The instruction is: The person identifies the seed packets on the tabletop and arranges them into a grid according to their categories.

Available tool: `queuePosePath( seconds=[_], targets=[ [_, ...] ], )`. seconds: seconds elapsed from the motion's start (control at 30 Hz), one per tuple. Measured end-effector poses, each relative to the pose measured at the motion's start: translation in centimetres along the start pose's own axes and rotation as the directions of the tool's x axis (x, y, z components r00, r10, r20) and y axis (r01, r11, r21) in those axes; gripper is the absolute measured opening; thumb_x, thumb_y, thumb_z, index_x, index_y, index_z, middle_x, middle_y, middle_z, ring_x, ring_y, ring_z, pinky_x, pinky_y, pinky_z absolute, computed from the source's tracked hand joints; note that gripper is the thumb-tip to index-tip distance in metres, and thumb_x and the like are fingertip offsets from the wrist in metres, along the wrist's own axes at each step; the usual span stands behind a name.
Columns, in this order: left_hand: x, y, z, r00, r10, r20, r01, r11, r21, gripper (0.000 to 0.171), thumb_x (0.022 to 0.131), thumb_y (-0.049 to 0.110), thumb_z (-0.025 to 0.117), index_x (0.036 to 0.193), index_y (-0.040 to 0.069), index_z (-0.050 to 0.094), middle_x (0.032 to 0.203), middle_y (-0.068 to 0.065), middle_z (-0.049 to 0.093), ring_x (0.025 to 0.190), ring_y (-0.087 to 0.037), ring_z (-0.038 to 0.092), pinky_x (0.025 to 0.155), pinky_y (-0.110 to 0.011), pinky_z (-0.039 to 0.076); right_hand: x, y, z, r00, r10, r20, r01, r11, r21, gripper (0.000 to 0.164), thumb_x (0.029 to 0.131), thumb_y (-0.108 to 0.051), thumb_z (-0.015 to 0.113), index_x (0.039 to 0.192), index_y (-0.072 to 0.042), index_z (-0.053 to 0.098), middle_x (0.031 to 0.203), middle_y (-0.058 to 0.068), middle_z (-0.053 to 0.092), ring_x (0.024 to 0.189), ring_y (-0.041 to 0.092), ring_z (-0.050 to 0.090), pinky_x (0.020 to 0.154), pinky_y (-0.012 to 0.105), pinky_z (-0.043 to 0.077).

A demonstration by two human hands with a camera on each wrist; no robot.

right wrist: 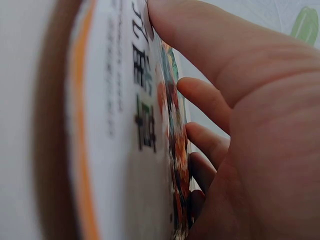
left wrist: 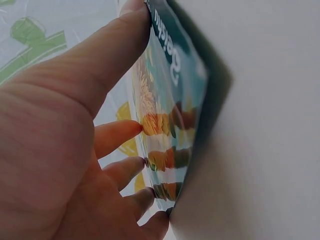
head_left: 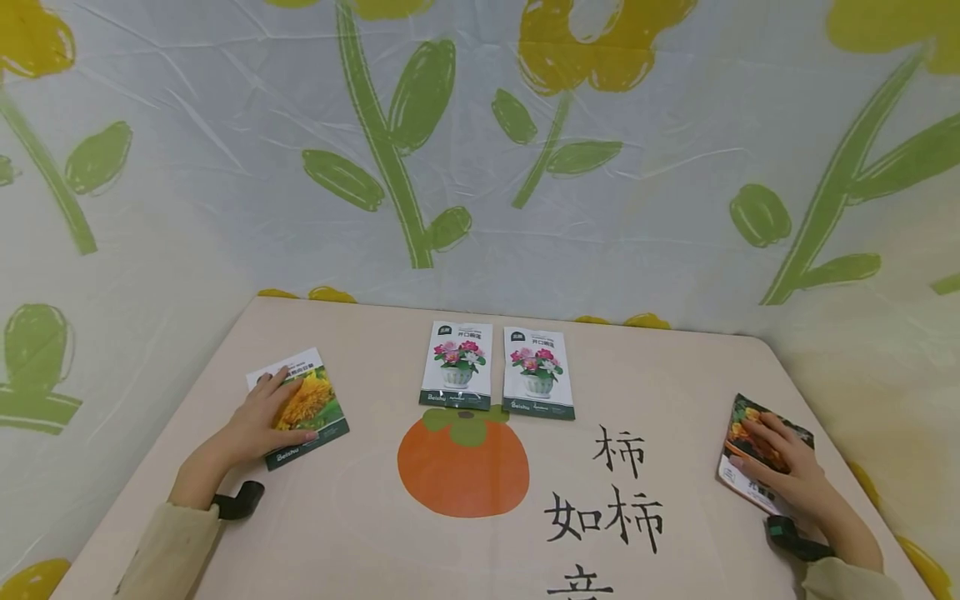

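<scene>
At the left of the head view, my left hand (head_left: 251,427) rests on a seed packet (head_left: 327,410) with a large yellow flower and a green lower band. The left wrist view shows its spread fingertips touching the glossy face of the packet (left wrist: 167,92), the thumb along its lower edge. On the right side of the table, my right hand (head_left: 797,477) lies over another seed packet (head_left: 736,432) with orange-red flowers and a white end. In the right wrist view the thumb and fingertips touch that packet's printed face (right wrist: 112,155).
Two matching seed packets with pink potted flowers, one on the left (head_left: 456,367) and one on the right (head_left: 537,372), lie side by side near the table's back edge. The pale tabletop (head_left: 330,533) bears a printed persimmon (head_left: 462,467) and black characters. A flower-patterned sheet (head_left: 247,192) hangs behind.
</scene>
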State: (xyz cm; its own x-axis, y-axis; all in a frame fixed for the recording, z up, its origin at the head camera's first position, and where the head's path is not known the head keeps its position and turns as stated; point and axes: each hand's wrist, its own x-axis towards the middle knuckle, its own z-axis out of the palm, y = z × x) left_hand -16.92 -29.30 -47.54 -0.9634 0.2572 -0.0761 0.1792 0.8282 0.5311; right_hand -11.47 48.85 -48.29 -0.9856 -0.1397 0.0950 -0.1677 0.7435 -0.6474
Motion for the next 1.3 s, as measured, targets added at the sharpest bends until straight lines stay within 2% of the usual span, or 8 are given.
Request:
queuePosePath(
  seconds=[0.03,0.07,0.13,0.33,0.53,0.8,1.0,1.3],
  targets=[
    [0.02,0.09,-0.01,1.000,-0.001,0.002,0.001,1.000,0.000,0.098,0.080,0.047,0.080,0.150,-0.003,0.034,0.158,-0.031,0.015,0.143,-0.056,0.004,0.103,-0.079,0.012,-0.06,-0.02,-0.01,1.000,0.008,0.002,-0.008,1.000,0.000,0.070,0.093,-0.013,0.066,0.149,0.008,0.030,0.160,0.032,0.005,0.141,0.060,-0.002,0.110,0.073,0.001],
    [0.02,0.14,-0.02,1.000,-0.001,0.003,0.001,1.000,0.000,0.098,0.080,0.047,0.080,0.150,-0.003,0.034,0.158,-0.031,0.015,0.143,-0.056,0.004,0.103,-0.079,0.012,-0.08,-0.01,-0.03,1.000,0.013,0.003,-0.013,1.000,-0.001,0.071,0.093,-0.014,0.066,0.149,0.008,0.029,0.160,0.031,0.005,0.141,0.061,-0.002,0.102,0.081,0.001],
    [0.05,0.18,-0.01,1.000,0.001,0.003,-0.001,1.000,0.002,0.098,0.080,0.047,0.080,0.150,-0.004,0.034,0.158,-0.032,0.015,0.143,-0.057,0.004,0.103,-0.079,0.012,-0.13,-0.02,-0.05,1.000,0.022,0.007,-0.022,1.000,-0.007,0.071,0.093,-0.015,0.066,0.150,0.008,0.029,0.161,0.030,0.004,0.140,0.062,-0.002,0.099,0.083,0.001],
    [0.02,0.15,0.06,1.000,0.003,0.003,-0.003,1.000,0.002,0.097,0.080,0.046,0.080,0.150,-0.004,0.035,0.158,-0.033,0.014,0.140,-0.062,0.000,0.102,-0.081,0.009,0.00,-0.19,-0.24,1.000,0.017,0.004,-0.017,1.000,-0.009,0.071,0.093,-0.015,0.066,0.149,0.007,0.029,0.160,0.032,0.005,0.140,0.062,-0.002,0.099,0.083,0.001],
    [-0.17,0.12,0.12,1.000,0.000,0.003,0.000,1.000,0.012,0.098,0.079,0.046,0.080,0.150,-0.004,0.034,0.158,-0.033,0.015,0.140,-0.062,0.002,0.100,-0.082,0.011,0.02,-0.29,-0.22,1.000,0.008,-0.001,-0.008,1.000,-0.010,0.070,0.092,-0.013,0.066,0.148,0.009,0.030,0.159,0.034,0.007,0.140,0.061,-0.001,0.100,0.082,0.002],
    [-0.41,0.22,0.15,1.000,0.002,0.002,-0.002,1.000,0.031,0.098,0.078,0.046,0.081,0.150,-0.003,0.035,0.158,-0.032,0.016,0.140,-0.062,0.003,0.099,-0.083,0.012,0.08,-0.25,-0.20,0.999,0.033,0.016,-0.033,0.999,-0.008,0.071,0.093,-0.016,0.066,0.150,0.007,0.029,0.161,0.029,0.004,0.141,0.061,-0.003,0.098,0.084,-0.001],
    [-0.36,0.76,0.14,1.000,-0.001,0.005,0.001,1.000,0.022,0.097,0.078,0.046,0.081,0.149,-0.003,0.036,0.158,-0.032,0.017,0.140,-0.062,0.003,0.100,-0.082,0.012,-0.03,-0.37,-0.24,1.000,0.020,0.008,-0.020,1.000,-0.005,0.071,0.093,-0.014,0.066,0.150,0.008,0.029,0.160,0.031,0.005,0.141,0.061,-0.003,0.099,0.083,0.000],
    [-0.46,0.76,0.09,1.000,-0.002,0.008,0.001,1.000,0.029,0.097,0.078,0.046,0.081,0.149,-0.002,0.036,0.158,-0.032,0.017,0.140,-0.062,0.003,0.099,-0.083,0.012,-0.05,-0.31,-0.20,0.998,0.051,0.022,-0.050,0.999,-0.015,0.071,0.094,-0.017,0.065,0.150,0.007,0.029,0.161,0.029,0.003,0.141,0.061,-0.004,0.097,0.084,0.000]
  ],
)
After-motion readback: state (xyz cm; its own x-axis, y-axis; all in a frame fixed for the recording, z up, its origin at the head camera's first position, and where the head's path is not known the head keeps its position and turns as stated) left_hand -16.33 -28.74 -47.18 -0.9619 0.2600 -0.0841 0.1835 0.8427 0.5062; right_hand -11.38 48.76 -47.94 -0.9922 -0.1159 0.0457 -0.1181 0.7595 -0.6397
